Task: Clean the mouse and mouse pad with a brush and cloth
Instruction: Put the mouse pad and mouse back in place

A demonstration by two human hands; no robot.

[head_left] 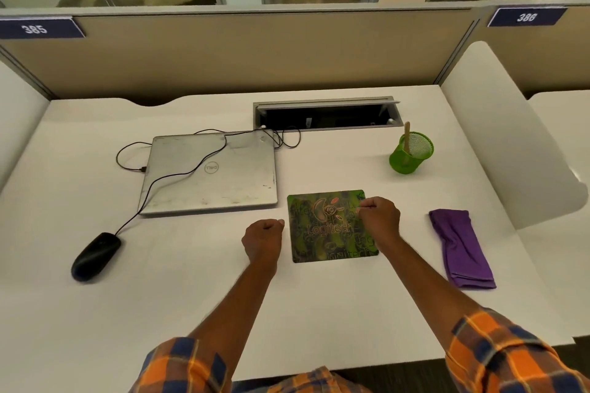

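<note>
Head view: white desk, beige partition, glass behind.

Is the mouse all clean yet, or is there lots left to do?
Nothing looks cleaned yet. The mouse sits apart, left of the mouse pad. Both hands are closed fists at the pad, holding nothing. The brush stands in its green cup; the purple cloth lies folded. Brushing and wiping remain.

Desk: mouse pad at centre. Laptop behind and left of pad, mouse further left and nearer, its cable lying across laptop lid. Cloth right of pad. Mesh cup behind cloth, brush upright inside.
</note>
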